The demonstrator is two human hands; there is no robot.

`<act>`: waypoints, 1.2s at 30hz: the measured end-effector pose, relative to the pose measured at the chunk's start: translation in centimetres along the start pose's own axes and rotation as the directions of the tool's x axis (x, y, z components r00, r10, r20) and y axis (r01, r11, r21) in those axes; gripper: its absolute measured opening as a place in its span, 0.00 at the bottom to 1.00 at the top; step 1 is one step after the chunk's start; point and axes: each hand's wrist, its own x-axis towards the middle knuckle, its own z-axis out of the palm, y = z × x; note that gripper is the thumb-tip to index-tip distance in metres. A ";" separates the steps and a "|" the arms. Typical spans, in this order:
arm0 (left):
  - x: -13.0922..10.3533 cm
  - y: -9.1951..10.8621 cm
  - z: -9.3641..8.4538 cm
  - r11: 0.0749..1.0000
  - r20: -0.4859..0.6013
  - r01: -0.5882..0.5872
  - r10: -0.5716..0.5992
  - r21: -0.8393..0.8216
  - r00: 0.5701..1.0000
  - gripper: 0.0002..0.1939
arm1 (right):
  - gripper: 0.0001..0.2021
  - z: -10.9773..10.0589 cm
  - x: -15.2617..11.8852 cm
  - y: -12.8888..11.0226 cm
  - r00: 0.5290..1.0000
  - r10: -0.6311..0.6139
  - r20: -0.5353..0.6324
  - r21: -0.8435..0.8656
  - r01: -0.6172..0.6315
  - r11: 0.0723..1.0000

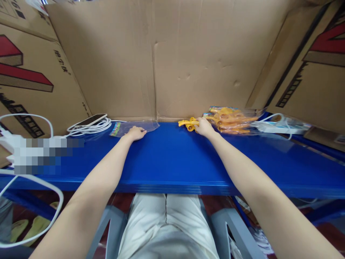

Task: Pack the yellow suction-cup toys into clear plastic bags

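My left hand (pixel 136 133) rests on a clear plastic bag (pixel 144 126) with a colourful printed header, lying flat on the blue table (pixel 172 162) near its far edge. My right hand (pixel 204 126) grips a yellow plastic toy (pixel 188 123) at the table's far middle. Just right of that hand lies a pile of bagged yellow-orange toys (pixel 231 120).
Cardboard walls (pixel 161 57) enclose the table at the back and both sides. A phone (pixel 91 119) lies on coiled white cables (pixel 88 127) at the far left. A white power strip with cables (pixel 280 126) sits at the far right. A grey chair (pixel 231 230) is below.
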 end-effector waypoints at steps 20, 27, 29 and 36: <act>-1.0 1.9 -1.4 0.995 0.063 -0.047 0.041 0.092 0.997 0.17 | 0.13 -0.1 -1.4 -5.0 0.925 -0.350 -0.151 0.428 0.380 0.820; -0.4 1.6 -0.7 0.990 0.161 -0.096 0.078 0.106 0.984 0.26 | 0.11 0.4 -2.2 -5.1 0.903 -0.418 0.101 0.417 0.343 0.842; -0.4 1.6 -0.8 0.992 0.186 -0.099 0.082 0.083 0.979 0.26 | 0.10 0.3 -2.2 -5.0 0.911 -0.395 0.119 0.411 0.317 0.854; -1.2 2.7 -1.1 0.993 0.083 -0.119 0.120 -0.016 0.989 0.23 | 0.11 0.2 -2.2 -5.0 0.924 -0.353 0.145 0.411 0.268 0.871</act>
